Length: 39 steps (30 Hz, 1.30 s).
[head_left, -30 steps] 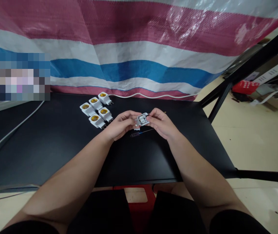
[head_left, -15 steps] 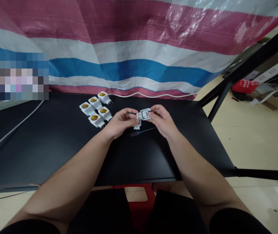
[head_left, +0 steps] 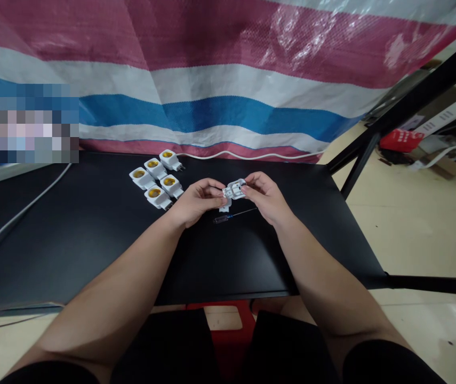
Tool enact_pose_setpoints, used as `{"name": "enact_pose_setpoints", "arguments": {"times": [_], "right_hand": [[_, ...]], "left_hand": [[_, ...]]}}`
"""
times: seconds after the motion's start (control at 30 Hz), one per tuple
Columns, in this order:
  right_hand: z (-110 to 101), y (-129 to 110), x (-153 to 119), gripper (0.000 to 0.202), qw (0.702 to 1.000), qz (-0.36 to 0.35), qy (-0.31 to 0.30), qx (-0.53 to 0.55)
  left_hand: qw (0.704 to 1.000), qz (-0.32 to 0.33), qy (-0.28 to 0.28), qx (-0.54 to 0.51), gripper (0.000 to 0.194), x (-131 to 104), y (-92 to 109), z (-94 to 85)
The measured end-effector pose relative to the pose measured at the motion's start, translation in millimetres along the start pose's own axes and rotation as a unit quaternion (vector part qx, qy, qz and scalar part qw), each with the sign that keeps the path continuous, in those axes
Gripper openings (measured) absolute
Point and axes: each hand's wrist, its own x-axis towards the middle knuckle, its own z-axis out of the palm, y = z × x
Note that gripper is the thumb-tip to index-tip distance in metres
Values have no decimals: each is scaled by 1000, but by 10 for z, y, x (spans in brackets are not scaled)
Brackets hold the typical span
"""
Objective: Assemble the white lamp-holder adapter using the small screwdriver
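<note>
Between my two hands is a white plastic lamp-socket housing [head_left: 236,189], its hollow inner side turned up with small metal parts in it. My left hand [head_left: 199,202] pinches its left end with thumb and fingers. At the right end, my right hand [head_left: 265,197] grips the rim, thumb on the upper edge. Just below the left fingertips a small white plastic piece [head_left: 224,207] lies on the black table [head_left: 228,261], partly hidden. A screwdriver [head_left: 223,218] with a dark clear handle rests nearer to me, its shaft pointing right under my right hand.
Several finished-looking white plug-in lamp sockets [head_left: 154,194] with golden insides stand grouped left of my left hand. A white cable [head_left: 228,154] runs along the table's back edge before a striped plastic sheet [head_left: 220,114]. Another cable [head_left: 23,213] crosses the left side. A black metal frame [head_left: 366,141] rises at right.
The white housing has tilted slightly in my fingers, and my right thumb has shifted a little on its edge. Both hands keep their hold; the other things lie as before.
</note>
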Motion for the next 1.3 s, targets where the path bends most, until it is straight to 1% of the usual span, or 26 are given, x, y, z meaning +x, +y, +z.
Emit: {"name": "enact_pose_setpoints", "arguments": {"times": [0.1, 0.17, 0.33, 0.47, 0.6, 0.83, 1.03, 1.2, 1.3], "right_hand": [[-1, -1, 6, 46, 1000, -13, 7, -10], [1, -4, 8, 46, 1000, -13, 9, -4], [0, -25, -4, 45, 999, 5, -17, 39], [-12, -29, -14, 43, 999, 10, -31, 32], [-20, -22, -12, 42, 999, 3, -32, 15], [-4, -28, -10, 43, 997, -24, -31, -61], [11, 2, 0, 42, 997, -46, -21, -62], [16, 6, 5, 46, 997, -38, -17, -71], [27, 7, 1, 48, 998, -31, -17, -60]], "left_hand": [[999, -21, 31, -5, 54, 3, 15, -5], [999, -27, 41, -11, 56, 4, 24, -4], [999, -38, 20, -32, 60, -4, 48, 17], [999, -44, 4, -27, 57, -16, 59, 23], [999, -32, 1, -1, 54, -19, 64, 20], [999, -5, -3, 54, 51, -9, 56, 30], [997, 14, -7, 79, 42, -5, 40, 13], [997, 5, 4, 75, 39, -11, 55, 20], [997, 15, 11, 77, 41, -7, 63, 14]]}}
